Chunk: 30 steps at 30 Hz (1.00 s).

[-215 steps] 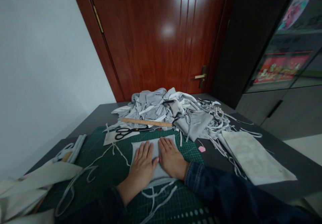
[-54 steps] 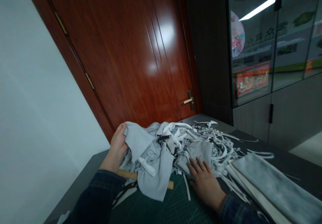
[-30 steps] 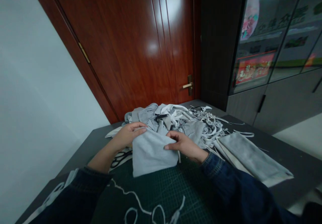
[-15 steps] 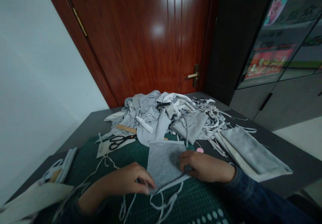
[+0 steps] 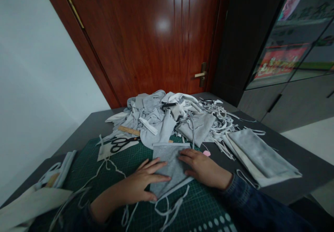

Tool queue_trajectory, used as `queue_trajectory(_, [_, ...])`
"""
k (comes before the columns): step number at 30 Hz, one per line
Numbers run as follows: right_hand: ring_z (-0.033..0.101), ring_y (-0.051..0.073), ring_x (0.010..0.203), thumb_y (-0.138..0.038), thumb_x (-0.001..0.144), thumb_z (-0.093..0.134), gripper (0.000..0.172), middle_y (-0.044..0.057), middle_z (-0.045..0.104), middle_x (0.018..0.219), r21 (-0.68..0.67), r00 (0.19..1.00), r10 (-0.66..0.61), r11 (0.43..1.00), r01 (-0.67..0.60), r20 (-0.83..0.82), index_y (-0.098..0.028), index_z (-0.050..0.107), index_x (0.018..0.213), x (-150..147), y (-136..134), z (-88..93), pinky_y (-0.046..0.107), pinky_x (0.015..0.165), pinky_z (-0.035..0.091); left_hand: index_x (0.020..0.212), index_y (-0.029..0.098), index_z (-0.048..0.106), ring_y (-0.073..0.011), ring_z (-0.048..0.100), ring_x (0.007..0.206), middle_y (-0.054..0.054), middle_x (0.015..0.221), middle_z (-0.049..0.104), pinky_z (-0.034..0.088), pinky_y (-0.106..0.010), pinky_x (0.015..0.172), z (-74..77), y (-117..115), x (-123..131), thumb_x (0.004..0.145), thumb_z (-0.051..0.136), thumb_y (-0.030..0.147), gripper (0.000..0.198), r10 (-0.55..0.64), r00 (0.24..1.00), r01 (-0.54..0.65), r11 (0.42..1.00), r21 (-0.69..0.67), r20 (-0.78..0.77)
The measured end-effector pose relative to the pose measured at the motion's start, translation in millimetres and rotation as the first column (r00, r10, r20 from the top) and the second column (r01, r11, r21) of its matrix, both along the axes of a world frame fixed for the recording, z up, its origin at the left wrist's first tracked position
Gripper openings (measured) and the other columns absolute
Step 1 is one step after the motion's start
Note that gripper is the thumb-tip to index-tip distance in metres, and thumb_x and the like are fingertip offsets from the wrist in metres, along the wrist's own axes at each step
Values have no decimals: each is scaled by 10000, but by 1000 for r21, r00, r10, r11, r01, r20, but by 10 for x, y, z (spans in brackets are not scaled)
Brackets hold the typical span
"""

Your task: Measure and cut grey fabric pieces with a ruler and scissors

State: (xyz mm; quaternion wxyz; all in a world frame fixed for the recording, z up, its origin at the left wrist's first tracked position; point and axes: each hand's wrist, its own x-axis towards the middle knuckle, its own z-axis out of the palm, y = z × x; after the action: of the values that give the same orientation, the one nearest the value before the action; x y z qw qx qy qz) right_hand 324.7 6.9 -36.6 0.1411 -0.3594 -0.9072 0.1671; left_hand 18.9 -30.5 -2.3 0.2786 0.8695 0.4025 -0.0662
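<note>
A grey piece of fabric (image 5: 169,166), roughly square with a lighter band along its far edge, lies flat in front of me. My left hand (image 5: 147,181) rests open on its left side, fingers spread. On its right side lies my right hand (image 5: 200,166), also open, with the fingers stretched out flat. Thin pale cords (image 5: 171,209) trail from under the near edge of the fabric. Beneath everything is a green cutting mat (image 5: 130,159) with grid lines.
Behind the fabric sits a heap of grey cloth (image 5: 153,110) and tangled strips (image 5: 220,124). Black-handled scissors (image 5: 122,143) and a wooden ruler (image 5: 128,131) lie left of it. Folded cloth (image 5: 263,153) is at the right, more fabric (image 5: 33,204) at the left. A pink piece (image 5: 207,153) lies near my right hand.
Both hands have let go of the fabric's near edge and now lie flat on it, fingers spread. My right hand has moved farther up the piece. The near edge lies flatter.
</note>
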Motion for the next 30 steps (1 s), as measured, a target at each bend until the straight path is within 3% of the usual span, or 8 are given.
queue_trajectory(4, [476, 325, 1478, -203, 876, 778, 601, 136, 555, 1579, -34, 1000, 7, 999, -7, -13, -196, 646, 1462, 50, 10, 39, 482, 1255, 362, 1505, 507, 561, -437, 159, 1624, -21, 1753, 311, 41, -730, 1255, 101, -37, -107, 892, 812, 528, 662, 3, 999, -1, 999, -46, 41])
queue_trajectory(8, [475, 327, 1452, -221, 882, 780, 561, 121, 590, 1540, -55, 999, -43, 998, 43, -1, -207, 671, 1432, 100, 36, 89, 485, 1230, 372, 1384, 385, 709, -343, 461, 1495, -46, 1589, 574, 257, -511, 1269, 163, -7, -206, 926, 780, 385, 463, 133, 976, -136, 991, 5, 170])
queue_trajectory(12, [513, 313, 1369, -247, 868, 830, 396, 94, 669, 1398, -35, 997, 22, 999, -24, -72, -225, 756, 1256, 43, -4, 167, 440, 1164, 409, 1156, 290, 786, -274, 621, 1261, -41, 1321, 695, 428, -343, 1090, 135, -38, -39, 801, 877, 259, 368, 145, 971, -156, 987, 44, 192])
queue_trajectory(16, [626, 247, 1127, -243, 799, 903, 272, 46, 712, 1120, -94, 971, 219, 969, -227, -90, -221, 771, 1035, -113, -83, 163, 345, 988, 478, 959, 261, 754, -219, 656, 1026, 4, 1073, 682, 433, -281, 841, 16, -83, 229, 742, 901, 200, 270, 87, 989, -90, 996, 16, 118])
queue_trajectory(21, [649, 207, 1047, -98, 886, 758, 109, 23, 698, 1015, -171, 965, 236, 952, -253, -113, -202, 727, 904, -253, -116, 48, 292, 906, 475, 820, 245, 716, -158, 577, 802, 52, 834, 616, 369, -267, 724, -22, 11, 194, 712, 827, 120, 199, 119, 970, -96, 989, -116, 213])
queue_trajectory(24, [655, 218, 1066, -122, 888, 753, 158, 34, 710, 1069, -197, 960, 172, 956, -216, -219, -216, 726, 1012, -282, -87, 58, 304, 921, 486, 804, 238, 701, -142, 500, 667, 67, 705, 564, 345, -255, 633, 96, 161, 37, 698, 788, 167, 154, 316, 874, -213, 932, -294, 369])
queue_trajectory(26, [657, 230, 1103, -119, 884, 736, 247, 47, 717, 1128, -199, 947, 97, 966, -163, -306, -225, 714, 1106, -287, -38, 99, 326, 964, 494, 835, 234, 678, -131, 452, 570, 71, 655, 535, 318, -246, 544, 211, 326, -98, 746, 783, 296, 151, 452, 775, -312, 881, -355, 441])
queue_trajectory(30, [641, 254, 1206, -130, 908, 672, 294, 78, 713, 1235, -196, 908, -20, 978, -69, -419, -228, 692, 1185, -293, 99, 146, 386, 1074, 480, 937, 250, 615, -140, 500, 547, 43, 734, 583, 322, -231, 469, 431, 821, -463, 810, 742, 539, 341, 610, 524, -546, 776, -315, 594])
